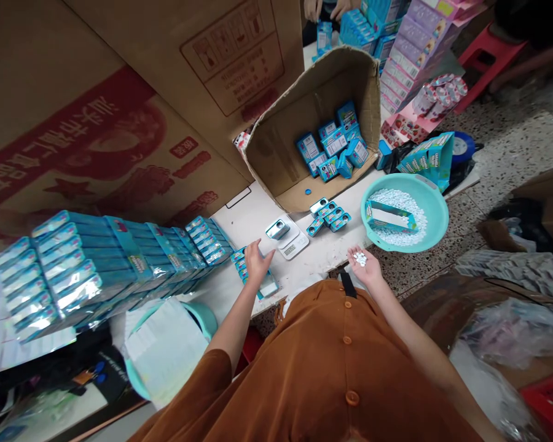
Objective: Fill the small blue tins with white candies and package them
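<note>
My left hand [257, 264] is empty, thumb and fingers apart, over a group of blue boxes [270, 283] at the table's front edge. Just beyond it, a small blue tin [277, 229] rests on the white digital scale [295, 245], whose display digits are too small to read. My right hand [371, 270] is palm up with a small heap of white candies [360, 259] in it. It is beside the turquoise basin [435, 230], which holds many more white pieces and a blue open carton [391, 218] lying on them. Several blue tins [334, 216] stand between scale and basin.
A cardboard box [276, 141] tipped on its side holds several blue packets [336, 144]. Wrapped stacks of blue boxes [120, 258] line the left. A paper-covered basin [203, 316] stands below them. Another person's hands [325, 9] are at the top, near pink and purple boxes [415, 49].
</note>
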Available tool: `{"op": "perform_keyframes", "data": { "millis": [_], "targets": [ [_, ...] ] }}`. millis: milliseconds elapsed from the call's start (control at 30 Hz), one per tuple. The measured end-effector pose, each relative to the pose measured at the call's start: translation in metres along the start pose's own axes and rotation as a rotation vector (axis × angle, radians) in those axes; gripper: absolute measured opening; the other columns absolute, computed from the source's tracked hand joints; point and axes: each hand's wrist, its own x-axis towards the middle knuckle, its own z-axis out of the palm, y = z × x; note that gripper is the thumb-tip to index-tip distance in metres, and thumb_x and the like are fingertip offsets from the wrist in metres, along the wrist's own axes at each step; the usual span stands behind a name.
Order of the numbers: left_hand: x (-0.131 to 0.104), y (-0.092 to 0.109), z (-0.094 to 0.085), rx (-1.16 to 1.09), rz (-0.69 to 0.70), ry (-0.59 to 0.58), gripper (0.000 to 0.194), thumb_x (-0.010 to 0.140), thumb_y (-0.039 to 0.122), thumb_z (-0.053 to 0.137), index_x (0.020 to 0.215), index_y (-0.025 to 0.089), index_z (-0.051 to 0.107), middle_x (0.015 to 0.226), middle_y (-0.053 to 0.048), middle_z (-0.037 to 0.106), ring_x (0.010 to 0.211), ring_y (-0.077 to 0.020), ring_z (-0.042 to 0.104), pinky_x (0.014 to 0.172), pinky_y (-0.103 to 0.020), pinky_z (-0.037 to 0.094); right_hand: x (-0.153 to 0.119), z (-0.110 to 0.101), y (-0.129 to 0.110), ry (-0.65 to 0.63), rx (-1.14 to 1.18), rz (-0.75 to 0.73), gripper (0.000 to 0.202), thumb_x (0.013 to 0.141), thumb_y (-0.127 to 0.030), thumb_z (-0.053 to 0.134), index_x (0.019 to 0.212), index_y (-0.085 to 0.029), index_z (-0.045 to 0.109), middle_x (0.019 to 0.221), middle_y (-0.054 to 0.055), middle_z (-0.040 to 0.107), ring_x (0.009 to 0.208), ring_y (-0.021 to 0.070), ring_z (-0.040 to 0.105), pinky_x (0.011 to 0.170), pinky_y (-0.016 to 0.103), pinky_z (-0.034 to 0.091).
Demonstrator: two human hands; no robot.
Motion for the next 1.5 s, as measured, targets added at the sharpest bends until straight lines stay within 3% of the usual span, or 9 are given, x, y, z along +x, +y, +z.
{"op": "perform_keyframes", "data": {
  "millis": [200, 300, 367, 467, 733, 833, 967, 1133, 1500],
  "targets": [
    [0.031, 0.014, 0.026, -0.111, -0.039, -0.031, 0.070, 0.068, 0.036, 0.070, 0.129, 0.015, 0.042, 0.125, -0.015, 0.053, 0.120, -0.0296, 0.046, 0.101, -0.043, 0.037, 0.003, 0.003, 0.006, 0.007, 0.015, 0.006, 0.022, 0.090, -0.016, 0.039, 0.085, -0.014, 0.061, 0.076, 0.006, 0.068, 0.081, 0.0145, 0.068, 0.074, 0.028, 0.058],
    [0.045, 0.020, 0.034, -0.206, -0.185, -0.080, 0.052, 0.070, 0.036, 0.066, 0.116, 0.017, 0.051, 0.110, -0.011, 0.061, 0.105, -0.0266, 0.056, 0.092, -0.041, 0.044, 0.004, 0.004, 0.008, -0.002, 0.042, 0.007, 0.022, 0.089, -0.015, 0.040, 0.086, -0.014, 0.061, 0.076, 0.006, 0.068, 0.080, 0.0146, 0.068, 0.075, 0.028, 0.058],
    [0.049, 0.027, 0.031, -0.260, -0.209, -0.100, 0.039, 0.073, 0.038, 0.063, 0.106, 0.019, 0.055, 0.097, -0.006, 0.064, 0.092, -0.0233, 0.060, 0.084, -0.038, 0.047, 0.003, 0.004, 0.008, -0.007, 0.074, -0.001, 0.022, 0.088, -0.015, 0.040, 0.086, -0.014, 0.061, 0.076, 0.006, 0.069, 0.080, 0.0149, 0.068, 0.074, 0.029, 0.058],
    [0.050, 0.052, 0.013, -0.311, -0.023, -0.075, 0.033, 0.074, 0.038, 0.062, 0.101, 0.020, 0.056, 0.094, -0.004, 0.063, 0.088, -0.0208, 0.059, 0.081, -0.034, 0.048, 0.001, 0.004, 0.001, -0.019, 0.146, -0.032, 0.021, 0.088, -0.014, 0.040, 0.085, -0.014, 0.061, 0.074, 0.006, 0.069, 0.077, 0.0152, 0.068, 0.073, 0.028, 0.058],
    [0.069, 0.225, -0.037, -0.498, 0.392, 0.020, 0.030, 0.078, 0.035, 0.063, 0.104, 0.021, 0.057, 0.099, -0.005, 0.061, 0.091, -0.0197, 0.057, 0.083, -0.032, 0.047, 0.015, 0.040, -0.059, -0.104, 0.326, -0.180, 0.023, 0.088, -0.015, 0.039, 0.086, -0.014, 0.061, 0.072, 0.004, 0.069, 0.073, 0.0131, 0.068, 0.070, 0.027, 0.058],
    [0.087, 0.281, -0.013, -0.562, 0.527, -0.028, 0.032, 0.079, 0.034, 0.063, 0.107, 0.021, 0.058, 0.103, -0.006, 0.061, 0.097, -0.0216, 0.057, 0.088, -0.035, 0.046, 0.019, 0.050, -0.082, -0.143, 0.391, -0.241, 0.022, 0.088, -0.015, 0.040, 0.085, -0.013, 0.061, 0.074, 0.005, 0.069, 0.074, 0.0136, 0.068, 0.071, 0.028, 0.058],
    [0.116, 0.324, 0.050, -0.536, 0.664, -0.225, 0.027, 0.080, 0.031, 0.061, 0.104, 0.019, 0.060, 0.098, -0.008, 0.063, 0.093, -0.0231, 0.058, 0.084, -0.036, 0.047, 0.021, 0.041, -0.097, -0.135, 0.457, -0.280, 0.022, 0.090, -0.015, 0.039, 0.084, -0.014, 0.061, 0.074, 0.004, 0.068, 0.075, 0.0126, 0.068, 0.073, 0.027, 0.058],
    [0.137, 0.347, 0.095, -0.466, 0.772, -0.322, 0.031, 0.080, 0.027, 0.060, 0.110, 0.021, 0.059, 0.103, -0.009, 0.062, 0.098, -0.0243, 0.057, 0.086, -0.038, 0.047, 0.028, 0.014, -0.105, -0.100, 0.540, -0.303, 0.023, 0.090, -0.016, 0.037, 0.086, -0.016, 0.060, 0.079, 0.004, 0.068, 0.078, 0.0120, 0.068, 0.074, 0.027, 0.059],
    [0.137, 0.335, 0.112, -0.449, 0.734, -0.348, 0.034, 0.081, 0.030, 0.060, 0.114, 0.022, 0.058, 0.105, -0.008, 0.061, 0.100, -0.0246, 0.058, 0.088, -0.038, 0.047, 0.027, -0.011, -0.117, -0.019, 0.580, -0.333, 0.022, 0.088, -0.013, 0.040, 0.087, -0.016, 0.061, 0.077, 0.004, 0.069, 0.077, 0.0126, 0.069, 0.072, 0.027, 0.060]
  ]
}}
